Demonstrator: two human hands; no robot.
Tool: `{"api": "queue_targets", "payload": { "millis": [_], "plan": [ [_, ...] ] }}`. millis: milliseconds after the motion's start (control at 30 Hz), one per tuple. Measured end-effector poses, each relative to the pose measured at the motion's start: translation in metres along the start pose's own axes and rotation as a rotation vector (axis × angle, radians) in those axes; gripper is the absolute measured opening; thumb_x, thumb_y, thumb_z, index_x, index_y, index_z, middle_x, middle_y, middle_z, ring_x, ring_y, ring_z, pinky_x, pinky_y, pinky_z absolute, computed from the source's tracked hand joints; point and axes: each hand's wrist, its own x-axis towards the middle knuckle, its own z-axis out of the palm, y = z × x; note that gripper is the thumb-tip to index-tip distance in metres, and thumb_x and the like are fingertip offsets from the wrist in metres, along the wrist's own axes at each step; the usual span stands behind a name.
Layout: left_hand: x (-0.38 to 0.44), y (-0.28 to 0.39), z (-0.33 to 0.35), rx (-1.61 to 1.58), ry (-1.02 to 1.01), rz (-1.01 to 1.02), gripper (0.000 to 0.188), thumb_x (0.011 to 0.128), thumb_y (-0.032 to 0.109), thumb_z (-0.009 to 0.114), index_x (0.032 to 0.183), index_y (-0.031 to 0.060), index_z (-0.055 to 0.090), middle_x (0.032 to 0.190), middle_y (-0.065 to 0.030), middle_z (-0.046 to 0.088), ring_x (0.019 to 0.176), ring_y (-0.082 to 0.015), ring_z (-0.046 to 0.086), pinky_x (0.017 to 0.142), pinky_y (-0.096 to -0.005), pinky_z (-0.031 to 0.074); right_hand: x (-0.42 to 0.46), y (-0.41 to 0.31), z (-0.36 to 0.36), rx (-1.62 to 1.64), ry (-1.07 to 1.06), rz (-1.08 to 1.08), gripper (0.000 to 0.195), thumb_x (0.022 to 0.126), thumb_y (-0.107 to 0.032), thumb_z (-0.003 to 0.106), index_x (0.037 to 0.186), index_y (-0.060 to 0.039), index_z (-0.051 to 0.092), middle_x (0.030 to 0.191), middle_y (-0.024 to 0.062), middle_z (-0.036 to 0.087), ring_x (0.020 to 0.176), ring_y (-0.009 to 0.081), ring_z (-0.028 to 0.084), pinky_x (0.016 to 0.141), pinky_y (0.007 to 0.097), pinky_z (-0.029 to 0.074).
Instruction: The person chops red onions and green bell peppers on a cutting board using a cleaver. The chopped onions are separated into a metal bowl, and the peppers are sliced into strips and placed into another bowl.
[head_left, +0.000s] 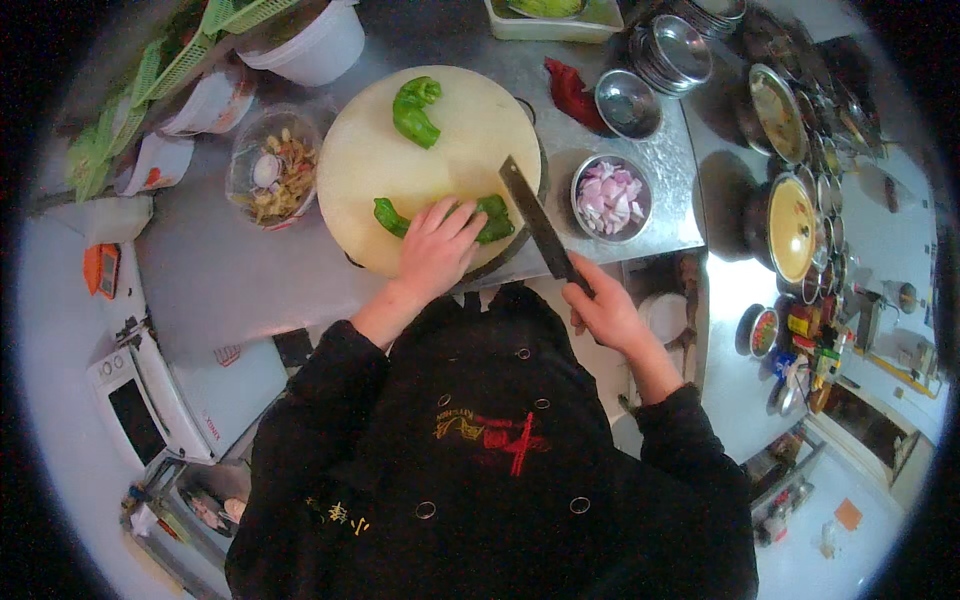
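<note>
My left hand (441, 244) presses down on a green pepper (495, 219) near the close edge of a round cutting board (352, 150). A curved end of green pepper (390, 217) shows to the left of the fingers; whether it is the same piece is hidden under the hand. My right hand (604, 304) grips the handle of a cleaver (536, 217), its blade slanting up and left over the board's right edge, apart from the pepper. Another curled green pepper (415, 112) lies at the board's far side.
Right of the board stand a steel bowl of chopped onion (611, 199), an empty steel bowl (628, 105) and a red cloth-like item (574, 94). A clear tub of scraps (276, 176) stands left, with a white bucket (315, 49) behind. Stacked steel bowls (671, 56) are far right.
</note>
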Motion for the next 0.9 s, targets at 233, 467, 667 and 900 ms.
{"api": "queue_targets", "payload": {
  "millis": [233, 467, 667, 900],
  "plan": [
    [0.003, -0.022, 0.002, -0.052, -0.049, 0.169, 0.037, 0.086, 0.018, 0.070, 0.123, 0.0155, 0.069, 0.131, -0.0072, 0.063, 0.121, -0.0297, 0.057, 0.102, -0.0465, 0.048, 0.000, 0.008, 0.027, -0.491, 0.266, -0.150, 0.044, 0.105, -0.029, 0.050, 0.142, -0.0055, 0.050, 0.101, 0.0318, 0.070, 0.094, 0.0545, 0.066, 0.083, 0.0613, 0.052],
    [0.007, -0.044, -0.007, 0.035, -0.138, 0.191, 0.032, 0.088, 0.015, 0.059, 0.118, 0.0183, 0.070, 0.132, -0.0045, 0.062, 0.121, -0.0293, 0.056, 0.105, -0.0433, 0.045, -0.029, -0.030, 0.035, -0.734, 0.203, -0.213, 0.038, 0.105, -0.026, 0.050, 0.138, -0.0083, 0.049, 0.092, 0.0316, 0.070, 0.090, 0.0522, 0.067, 0.080, 0.0618, 0.052],
    [0.012, -0.045, -0.010, 0.045, -0.156, 0.203, 0.034, 0.087, 0.015, 0.060, 0.119, 0.0199, 0.070, 0.132, -0.0047, 0.062, 0.122, -0.0297, 0.055, 0.103, -0.0448, 0.046, -0.016, -0.054, 0.038, -0.803, 0.130, -0.120, 0.034, 0.105, -0.025, 0.052, 0.135, -0.0092, 0.051, 0.090, 0.0300, 0.069, 0.087, 0.0512, 0.066, 0.076, 0.0606, 0.051],
    [0.006, -0.026, -0.008, 0.044, -0.105, -0.003, 0.036, 0.082, 0.015, 0.066, 0.118, 0.0182, 0.070, 0.132, -0.0066, 0.062, 0.115, -0.0309, 0.056, 0.095, -0.0452, 0.049, 0.020, -0.026, 0.030, -0.674, 0.113, -0.214, 0.025, 0.103, -0.022, 0.051, 0.122, -0.0049, 0.047, 0.085, 0.0277, 0.070, 0.081, 0.0509, 0.068, 0.073, 0.0621, 0.054]
  ]
}}
